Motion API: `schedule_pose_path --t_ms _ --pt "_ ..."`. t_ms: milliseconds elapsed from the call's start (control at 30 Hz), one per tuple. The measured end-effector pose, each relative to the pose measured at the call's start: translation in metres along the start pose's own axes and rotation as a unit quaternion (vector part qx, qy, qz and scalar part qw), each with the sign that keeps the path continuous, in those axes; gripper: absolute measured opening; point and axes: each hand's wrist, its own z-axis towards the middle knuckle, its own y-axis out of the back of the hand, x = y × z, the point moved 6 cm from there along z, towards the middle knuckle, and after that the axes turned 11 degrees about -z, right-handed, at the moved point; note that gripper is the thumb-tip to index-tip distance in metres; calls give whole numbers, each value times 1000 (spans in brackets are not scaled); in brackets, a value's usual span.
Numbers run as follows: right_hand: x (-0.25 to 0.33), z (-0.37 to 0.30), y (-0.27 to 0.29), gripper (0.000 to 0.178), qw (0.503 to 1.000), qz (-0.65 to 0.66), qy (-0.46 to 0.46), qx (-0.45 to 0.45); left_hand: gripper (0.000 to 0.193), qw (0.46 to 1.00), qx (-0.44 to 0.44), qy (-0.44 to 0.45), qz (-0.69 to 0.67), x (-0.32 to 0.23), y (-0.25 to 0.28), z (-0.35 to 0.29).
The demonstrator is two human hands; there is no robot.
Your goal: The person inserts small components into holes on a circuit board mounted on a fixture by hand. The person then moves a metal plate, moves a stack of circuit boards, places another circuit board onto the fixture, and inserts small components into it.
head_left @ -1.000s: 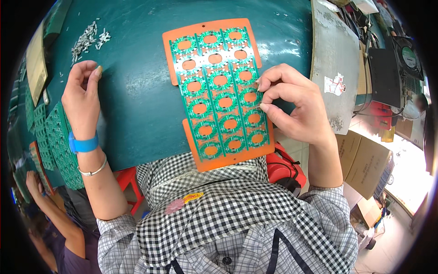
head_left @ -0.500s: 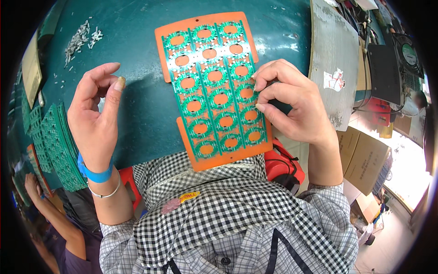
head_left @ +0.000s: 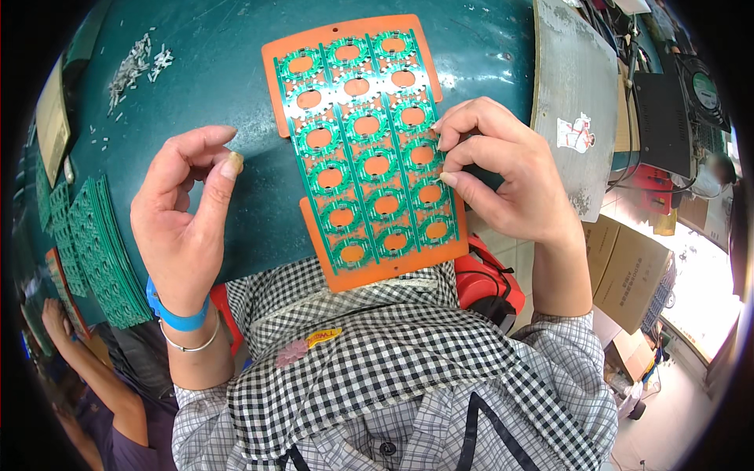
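A green circuit board panel point(head_left: 367, 125) with rows of ring-shaped boards lies on an orange tray point(head_left: 305, 34), tilted slightly; the tray's near end reaches past the table edge. My right hand point(head_left: 503, 173) is at the panel's right edge, thumb and fingers bent into a pinch. Whatever sits between those fingertips is too small to make out. Left of the panel, my left hand point(head_left: 184, 216) hovers over the table, palm turned inward. Its thumb and index finger are apart, with nothing visible between them; the other fingers curl partly out of sight.
A heap of small white parts point(head_left: 135, 67) lies at the far left of the green table point(head_left: 228, 47). Stacked green panels point(head_left: 110, 251) stand at the left, near another person's arm point(head_left: 86, 365). On the right are a grey board point(head_left: 569, 71) and a cardboard box point(head_left: 632, 275).
My left hand has moved right and slightly nearer to me, closer to the panel. My right hand stays at the panel's right edge. The view has shifted a little.
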Motion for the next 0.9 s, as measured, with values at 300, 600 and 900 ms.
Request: schedule_pose_path --t_ms 300,600,900 --pt "19 9 -4 16 996 -70 45 -13 22 998 34 13 -44 -7 -23 -10" --pt "26 7 -10 17 992 -111 64 7 26 993 84 -13 -84 -17 -49 -22" --pt "47 14 -1 23 996 15 34 -82 43 979 112 -163 -44 -39 -84 -33"
